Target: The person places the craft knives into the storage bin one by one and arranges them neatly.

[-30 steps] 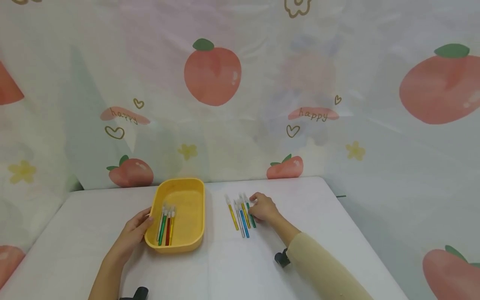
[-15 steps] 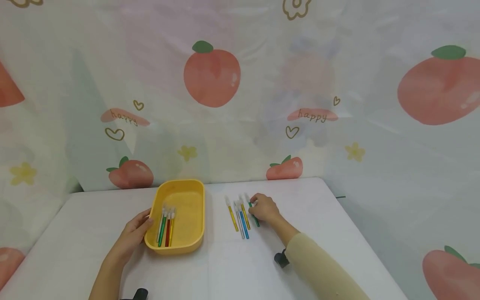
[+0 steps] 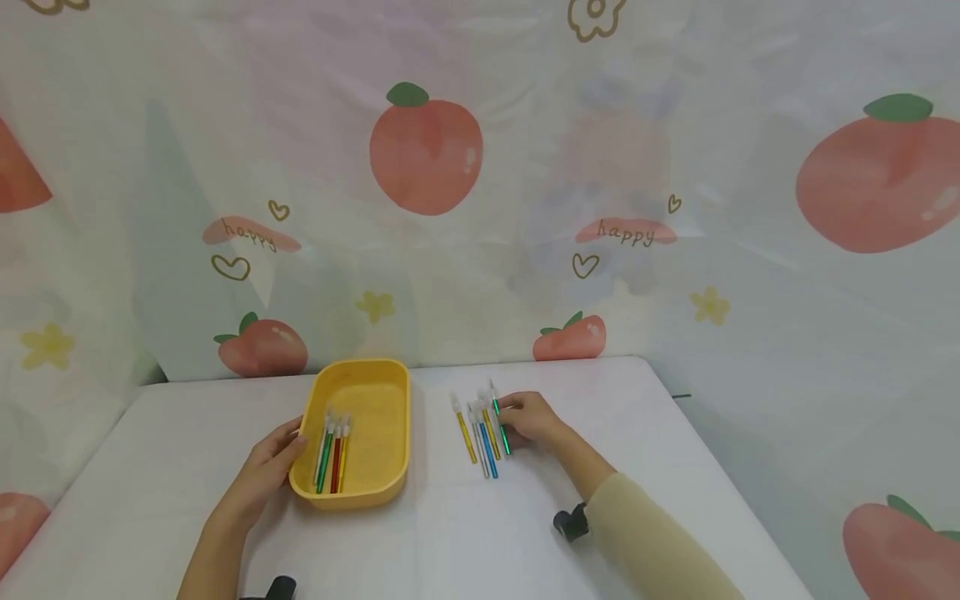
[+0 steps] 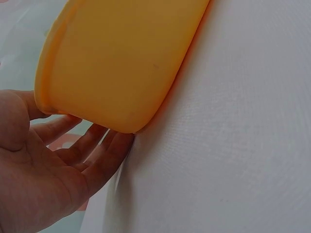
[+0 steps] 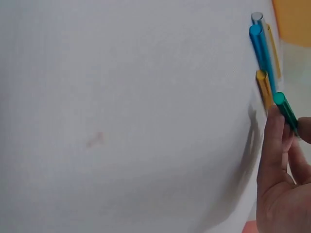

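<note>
My left hand (image 3: 264,468) grips the left side of a yellow plastic tray (image 3: 403,475), thumb at its rim and fingers along the outer wall. Inside the tray lie several slim pen-like tools with pale clear tips, among them a green one (image 3: 325,461) and a red one (image 3: 335,465). My right hand (image 3: 534,421) pinches a metallic green pen-like tool (image 5: 286,109) between thumb and fingers, its pale tip pointing away. Just left of that hand, more such tools lie on the table: a yellow one (image 3: 467,437), a blue one (image 3: 489,450) and others.
A white cloth covers the table (image 3: 465,542). Behind it hangs a curtain (image 3: 480,275) printed with peaches. Small black wrist cameras, such as the one at the right wrist (image 3: 572,522), sit close above the tabletop.
My right hand has drawn the green pen-like tool away from the others and now holds it tilted up, over the group's right edge. The left hand and tray have stayed in place.
</note>
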`<action>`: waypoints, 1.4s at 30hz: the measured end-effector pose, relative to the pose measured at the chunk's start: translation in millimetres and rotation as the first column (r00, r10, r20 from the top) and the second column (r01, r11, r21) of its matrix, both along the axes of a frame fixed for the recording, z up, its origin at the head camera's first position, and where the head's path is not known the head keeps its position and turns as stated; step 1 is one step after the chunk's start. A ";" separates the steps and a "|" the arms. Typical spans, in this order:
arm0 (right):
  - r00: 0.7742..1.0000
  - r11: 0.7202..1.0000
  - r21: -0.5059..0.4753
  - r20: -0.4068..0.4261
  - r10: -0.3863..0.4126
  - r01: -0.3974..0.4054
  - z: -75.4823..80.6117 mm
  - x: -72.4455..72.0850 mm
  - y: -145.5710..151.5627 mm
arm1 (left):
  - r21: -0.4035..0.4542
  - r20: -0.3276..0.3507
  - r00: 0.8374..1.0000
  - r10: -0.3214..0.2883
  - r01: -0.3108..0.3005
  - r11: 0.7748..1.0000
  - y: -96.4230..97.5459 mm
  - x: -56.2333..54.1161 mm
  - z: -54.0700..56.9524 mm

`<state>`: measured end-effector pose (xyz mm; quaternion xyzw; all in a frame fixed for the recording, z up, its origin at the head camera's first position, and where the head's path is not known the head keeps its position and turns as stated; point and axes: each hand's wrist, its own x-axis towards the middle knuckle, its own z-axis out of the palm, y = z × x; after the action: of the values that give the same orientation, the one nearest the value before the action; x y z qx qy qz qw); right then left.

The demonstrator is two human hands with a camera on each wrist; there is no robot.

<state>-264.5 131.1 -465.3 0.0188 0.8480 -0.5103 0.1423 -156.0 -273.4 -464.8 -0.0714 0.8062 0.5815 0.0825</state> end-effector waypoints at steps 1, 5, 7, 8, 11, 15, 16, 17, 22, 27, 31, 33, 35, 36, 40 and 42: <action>1.000 1.000 -0.017 0.002 0.008 -0.008 1.5 1.2 -0.9 | -0.001 0.003 1.000 0.001 -0.001 1.000 -0.1 0.2 -0.1; 0.999 0.995 -0.094 0.033 0.031 -0.028 7.0 5.5 -5.2 | -0.002 0.002 1.000 0.002 -0.002 1.000 -0.1 0.0 -0.2; 0.998 0.991 -0.124 0.036 0.046 -0.041 11.0 8.4 -8.3 | -0.005 -0.002 1.000 0.001 -0.001 1.000 0.1 -0.7 -0.3; 0.998 0.990 -0.130 0.036 0.054 -0.049 12.4 9.5 -9.8 | -0.005 -0.006 1.000 -0.003 0.003 1.000 0.2 -1.0 -0.7; 0.996 0.985 -0.153 0.041 0.082 -0.074 17.6 13.2 -15.8 | -0.005 -0.008 1.000 -0.008 0.008 1.000 0.6 -0.8 -1.8; 0.992 0.977 -0.180 0.042 0.122 -0.113 24.2 16.6 -25.3 | 0.002 -0.007 1.000 -0.007 0.007 1.000 0.9 -0.3 -1.5; 0.990 0.974 -0.186 0.037 0.137 -0.128 26.0 17.6 -28.1 | 0.002 -0.006 1.000 -0.005 0.005 1.000 1.0 -0.5 -1.1; 0.988 0.970 -0.197 0.032 0.150 -0.141 27.8 18.4 -30.9 | 0.003 -0.005 1.000 -0.003 0.003 1.000 1.0 -0.5 -0.6; 0.976 0.948 -0.240 0.010 0.220 -0.211 35.3 23.3 -45.3 | 0.007 0.003 1.000 0.005 -0.005 1.000 0.9 -0.7 -0.6; 0.971 0.940 -0.250 0.004 0.241 -0.232 39.2 26.9 -61.0 | 0.011 0.002 1.000 0.007 -0.007 1.000 1.2 -0.4 -0.8; 0.969 0.936 -0.263 0.018 0.247 -0.233 41.4 28.6 -74.5 | 0.010 0.007 1.000 0.012 -0.012 1.000 1.5 -0.5 -0.2; 0.967 0.931 -0.275 0.015 0.253 -0.239 42.7 29.2 -81.3 | 0.008 0.007 1.000 0.011 -0.011 1.000 1.4 -0.8 0.1; 0.966 0.926 -0.288 0.012 0.258 -0.244 44.0 29.7 -88.0 | 0.006 0.007 1.000 0.010 -0.010 1.000 1.3 -0.9 0.5; 0.965 0.923 -0.294 0.009 0.262 -0.248 44.3 29.8 -91.3 | 0.005 0.006 1.000 0.008 -0.008 1.000 1.3 -0.7 0.6; 0.962 0.911 -0.327 0.019 0.273 -0.252 46.4 31.2 -103.9 | 0.001 0.005 1.000 0.007 -0.007 1.000 1.0 -0.6 0.2; 0.962 0.907 -0.341 0.028 0.272 -0.247 47.4 32.7 -110.2 | -0.001 0.003 1.000 0.007 -0.007 1.000 0.8 -0.8 -0.1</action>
<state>-231.8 20.9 -417.9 -0.0996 0.7380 -0.6221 0.2415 -156.8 -272.5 -464.9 -0.0753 0.8060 0.5814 0.0818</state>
